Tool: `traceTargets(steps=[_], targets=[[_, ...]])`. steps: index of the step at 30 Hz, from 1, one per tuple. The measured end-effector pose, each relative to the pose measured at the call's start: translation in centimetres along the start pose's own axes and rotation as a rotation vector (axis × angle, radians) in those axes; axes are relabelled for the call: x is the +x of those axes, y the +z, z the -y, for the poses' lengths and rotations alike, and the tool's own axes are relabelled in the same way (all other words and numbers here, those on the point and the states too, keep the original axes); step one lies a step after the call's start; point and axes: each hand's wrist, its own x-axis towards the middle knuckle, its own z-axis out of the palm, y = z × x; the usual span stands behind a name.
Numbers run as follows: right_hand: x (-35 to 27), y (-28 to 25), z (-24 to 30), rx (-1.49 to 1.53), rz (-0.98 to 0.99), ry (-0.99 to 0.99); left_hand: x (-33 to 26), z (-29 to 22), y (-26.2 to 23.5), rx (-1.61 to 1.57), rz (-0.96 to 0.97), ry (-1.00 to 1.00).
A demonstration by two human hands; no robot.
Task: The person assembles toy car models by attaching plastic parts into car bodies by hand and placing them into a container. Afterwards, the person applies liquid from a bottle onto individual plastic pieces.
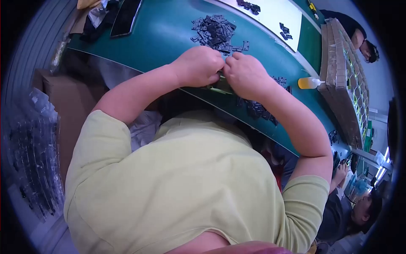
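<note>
Over the near edge of the green bench top, my two hands meet. My left hand is closed, its fingers curled inward. Against it, my right hand is also closed, with its fingertips pressed together. Whatever lies between them is mostly hidden; a small dark shiny edge shows beneath the fingers. Just beyond my hands lies a heap of small flat black parts. More black parts are piled beside and under my right forearm.
A yellow-filled squeeze bottle lies at the right, by a cardboard divider box. A white board with some black parts is at the back. A black panel lies far left. Other people are at the right.
</note>
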Motion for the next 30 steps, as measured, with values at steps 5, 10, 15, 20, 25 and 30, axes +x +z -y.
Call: traceTargets(steps=[5,10,15,20,25,30], targets=[[-0.4,0.3,-0.5,0.118,-0.037,0.001,0.1,-0.8,-0.3,0.026,-0.037,0.027],[-0.3,-0.7,-0.6,0.291,0.035,0.215,-1.5,-0.8,-0.4,-0.323,-0.118,-0.279],[0.2,-0.5,-7.6,1.091,0.023,0.399,-3.2,-1.4,-0.4,-0.268,-0.241,-0.098],[3.8,1.6,-16.3,1.079,-0.398,1.095,-2.9,-1.6,0.3,-0.267,-0.266,-0.133],[7.4,3.3,-21.5,0.854,-0.286,1.352,-2.4,-1.5,0.4,-0.259,-0.279,-0.150],[9.3,2.5,-20.7,0.776,-0.195,1.389,-2.5,-1.4,0.5,-0.224,-0.329,-0.102]])
